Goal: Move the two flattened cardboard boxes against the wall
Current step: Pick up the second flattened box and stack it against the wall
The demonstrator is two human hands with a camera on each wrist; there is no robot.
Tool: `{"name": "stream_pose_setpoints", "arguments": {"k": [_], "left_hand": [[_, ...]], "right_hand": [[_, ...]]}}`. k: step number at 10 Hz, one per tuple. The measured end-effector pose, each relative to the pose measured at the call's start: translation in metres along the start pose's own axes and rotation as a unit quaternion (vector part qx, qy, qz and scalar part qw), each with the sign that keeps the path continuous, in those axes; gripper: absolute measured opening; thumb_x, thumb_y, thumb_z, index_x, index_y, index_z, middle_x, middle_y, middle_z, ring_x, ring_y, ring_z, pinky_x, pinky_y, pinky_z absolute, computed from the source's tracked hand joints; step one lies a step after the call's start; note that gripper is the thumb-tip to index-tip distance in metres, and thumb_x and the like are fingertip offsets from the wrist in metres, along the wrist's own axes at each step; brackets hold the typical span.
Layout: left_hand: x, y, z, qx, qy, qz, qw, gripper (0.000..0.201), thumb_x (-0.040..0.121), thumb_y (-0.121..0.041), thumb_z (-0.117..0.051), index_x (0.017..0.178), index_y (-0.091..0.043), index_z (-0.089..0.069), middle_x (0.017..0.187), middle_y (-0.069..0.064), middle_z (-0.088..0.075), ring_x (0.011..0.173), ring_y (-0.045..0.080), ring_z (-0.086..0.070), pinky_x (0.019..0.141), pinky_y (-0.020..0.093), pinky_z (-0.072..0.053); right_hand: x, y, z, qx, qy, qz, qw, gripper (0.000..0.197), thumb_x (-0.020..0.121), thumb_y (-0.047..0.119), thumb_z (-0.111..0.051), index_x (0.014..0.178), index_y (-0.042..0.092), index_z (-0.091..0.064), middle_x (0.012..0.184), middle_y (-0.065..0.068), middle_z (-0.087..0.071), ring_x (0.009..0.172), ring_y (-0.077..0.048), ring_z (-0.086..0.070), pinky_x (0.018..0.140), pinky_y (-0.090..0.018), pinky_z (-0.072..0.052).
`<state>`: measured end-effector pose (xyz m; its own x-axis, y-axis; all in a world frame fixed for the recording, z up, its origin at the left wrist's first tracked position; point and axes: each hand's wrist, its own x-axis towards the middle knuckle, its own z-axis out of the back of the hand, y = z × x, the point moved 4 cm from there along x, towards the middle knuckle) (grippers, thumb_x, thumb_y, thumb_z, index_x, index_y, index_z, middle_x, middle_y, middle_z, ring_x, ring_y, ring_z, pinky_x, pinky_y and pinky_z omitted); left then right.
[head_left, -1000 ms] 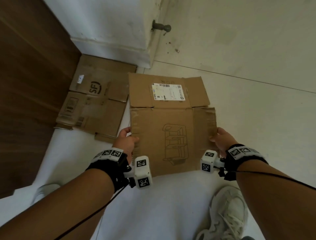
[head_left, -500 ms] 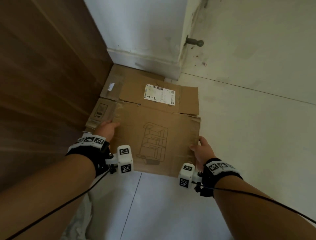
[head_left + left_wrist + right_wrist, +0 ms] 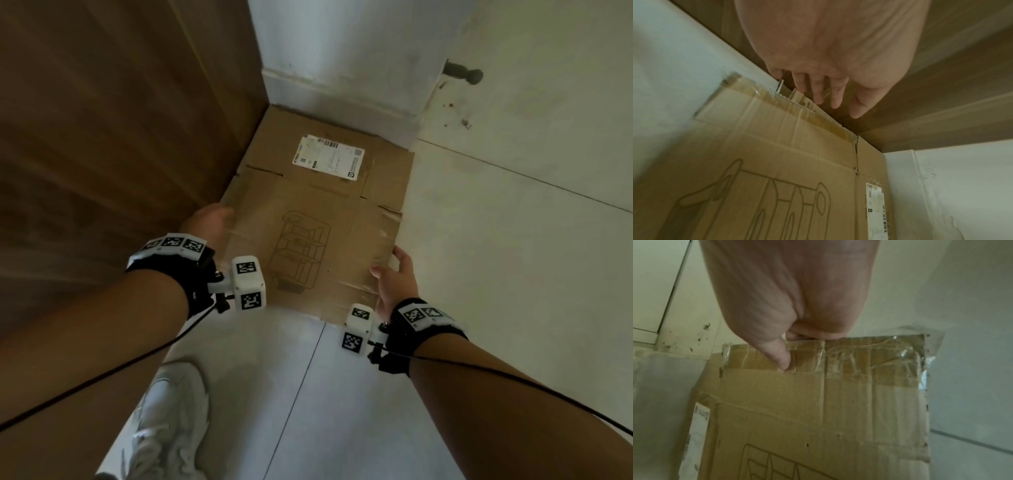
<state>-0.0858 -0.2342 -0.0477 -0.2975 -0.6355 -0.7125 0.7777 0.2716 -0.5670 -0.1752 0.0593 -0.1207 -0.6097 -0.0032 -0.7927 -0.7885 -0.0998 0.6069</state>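
A flattened cardboard box [image 3: 325, 212] with a white shipping label and a printed shelf drawing lies flat on the floor in the corner. It covers the second flattened box [image 3: 291, 120], of which only a far strip shows, plus a taped corner [image 3: 725, 100] in the left wrist view. My right hand [image 3: 390, 270] pinches the top box's taped right edge [image 3: 859, 356], thumb on top and fingers under it. At the box's left edge, beside the wooden panel, my left hand [image 3: 214, 219] has loose, straight fingers [image 3: 834, 97] and holds nothing.
A brown wooden panel [image 3: 120, 137] stands along the left. A white wall with a baseboard [image 3: 342, 92] closes the far side. A dark doorstop [image 3: 462, 73] sticks out at the upper right. Pale tile floor [image 3: 513, 274] spreads to the right. My white shoe [image 3: 168, 428] is below.
The labelled box has slid left and forward onto the other box, into the corner. My left hand has let go of its left edge. My right hand still grips the right edge.
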Motion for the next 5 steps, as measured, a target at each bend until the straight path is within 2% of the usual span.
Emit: {"name": "stream_pose_setpoints", "arguments": {"k": [1, 2, 3, 4, 5], "left_hand": [[0.007, 0.011, 0.004, 0.003, 0.008, 0.007, 1.000, 0.059, 0.089, -0.039, -0.052, 0.143, -0.018, -0.046, 0.150, 0.009, -0.045, 0.137, 0.032, -0.043, 0.113, 0.044, -0.035], [0.011, 0.024, 0.009, -0.027, -0.006, 0.020, 0.999, 0.054, 0.092, -0.037, -0.051, 0.143, -0.019, -0.046, 0.152, 0.005, -0.041, 0.138, 0.030, -0.041, 0.115, 0.042, -0.032], [0.011, 0.038, 0.008, -0.062, 0.002, 0.029, 0.998, 0.051, 0.095, -0.028, -0.051, 0.143, -0.014, -0.045, 0.154, 0.009, -0.039, 0.141, 0.030, -0.037, 0.114, 0.045, -0.033], [0.010, 0.046, 0.007, -0.082, 0.007, 0.038, 0.996, 0.049, 0.096, -0.024, -0.051, 0.143, -0.014, -0.045, 0.154, 0.010, -0.039, 0.142, 0.030, -0.036, 0.113, 0.044, -0.033], [0.002, 0.040, 0.008, -0.064, -0.005, 0.028, 0.998, 0.045, 0.096, -0.029, -0.050, 0.141, -0.020, -0.049, 0.152, 0.006, -0.041, 0.137, 0.031, -0.040, 0.103, 0.040, -0.040]], "right_hand": [[0.000, -0.001, -0.016, 0.001, -0.029, -0.001, 1.000, 0.055, 0.090, 0.000, -0.050, 0.135, 0.032, -0.043, 0.101, 0.000, -0.062, 0.090, -0.018, -0.061, 0.089, -0.041, -0.052], [-0.002, -0.003, -0.030, -0.016, -0.050, 0.005, 0.999, 0.054, 0.092, 0.001, -0.047, 0.137, 0.029, -0.039, 0.085, 0.002, -0.053, 0.073, -0.010, -0.049, 0.080, -0.036, -0.043], [-0.002, -0.003, -0.035, -0.044, -0.069, 0.003, 0.997, 0.055, 0.092, 0.001, -0.047, 0.139, 0.028, -0.037, 0.077, 0.002, -0.047, 0.071, -0.015, -0.047, 0.090, -0.043, -0.050], [-0.004, 0.004, -0.032, -0.078, -0.061, -0.003, 0.995, 0.059, 0.091, 0.001, -0.050, 0.142, 0.029, -0.036, 0.088, -0.002, -0.053, 0.080, -0.018, -0.055, 0.096, -0.049, -0.049], [-0.008, 0.017, -0.028, -0.139, -0.052, 0.016, 0.989, 0.060, 0.091, 0.008, -0.055, 0.144, 0.026, -0.035, 0.110, -0.007, -0.059, 0.096, -0.025, -0.059, 0.090, -0.039, -0.048]]}}
